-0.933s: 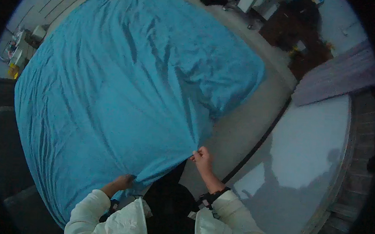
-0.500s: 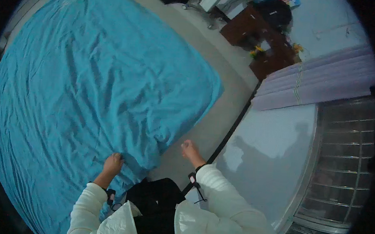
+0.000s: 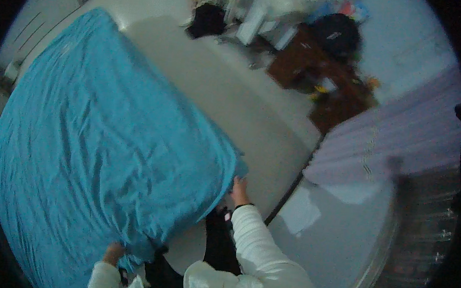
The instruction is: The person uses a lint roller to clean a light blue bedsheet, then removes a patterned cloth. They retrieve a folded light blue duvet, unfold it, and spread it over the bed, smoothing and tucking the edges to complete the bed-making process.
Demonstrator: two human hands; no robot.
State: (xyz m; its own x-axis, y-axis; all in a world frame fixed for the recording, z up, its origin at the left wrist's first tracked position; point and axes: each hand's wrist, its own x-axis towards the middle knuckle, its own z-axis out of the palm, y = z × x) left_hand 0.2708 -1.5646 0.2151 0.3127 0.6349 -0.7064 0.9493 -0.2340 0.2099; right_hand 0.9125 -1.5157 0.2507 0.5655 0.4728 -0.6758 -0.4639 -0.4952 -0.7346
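A large, wrinkled blue bed sheet point(image 3: 99, 136) spreads across the left and middle of the view. What lies beneath it is hidden. My left hand point(image 3: 113, 253) is closed on the sheet's near part, where the cloth bunches into folds. At the sheet's right corner, my right hand point(image 3: 240, 189) grips the edge with its fingers curled; some of the fingers are hidden by the cloth. Both forearms wear white padded sleeves, with dark bands at the wrists.
Pale floor point(image 3: 192, 73) borders the sheet's far right side. Brown wooden furniture point(image 3: 299, 58) with a black bag point(image 3: 334, 37) stands at the far right. A lilac curtain point(image 3: 384, 132) hangs by a barred window point(image 3: 426, 230). A dark object point(image 3: 207, 21) sits at the back.
The sheet's far edge and right corner have come toward me, uncovering more floor. My left hand has moved nearer my body. My right hand, earlier off the sheet, now grips its corner.
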